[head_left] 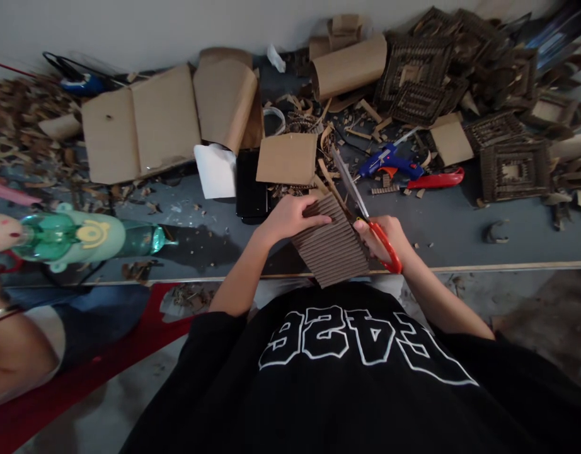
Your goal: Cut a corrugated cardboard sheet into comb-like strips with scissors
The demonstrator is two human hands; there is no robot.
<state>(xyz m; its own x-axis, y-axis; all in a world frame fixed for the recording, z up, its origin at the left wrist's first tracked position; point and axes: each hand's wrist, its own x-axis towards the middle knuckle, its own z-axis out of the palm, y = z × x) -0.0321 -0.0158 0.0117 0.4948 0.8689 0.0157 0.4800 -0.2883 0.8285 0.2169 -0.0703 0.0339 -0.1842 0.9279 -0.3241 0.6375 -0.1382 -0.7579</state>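
My left hand (293,219) grips a sheet of corrugated cardboard (335,246) by its upper edge, thumb lying across the ridged face. The sheet is tilted over the table's front edge, close to my body. In my right hand (387,236) is a pair of scissors (351,183) with red handles, its long blades pointing up and away along the sheet's right side. The blades look nearly closed, and whether they touch the sheet is unclear. Beyond my hands lies a flat square of cardboard (287,159) on top of scraps.
A blue glue gun (389,162) and a red-handled tool (437,179) lie to the right, near woven-looking square cardboard pieces (515,170). A green bottle (89,236) and a co-worker's arm (21,353) are at left. Folded cardboard (143,126) and a black phone-like object (253,189) sit behind.
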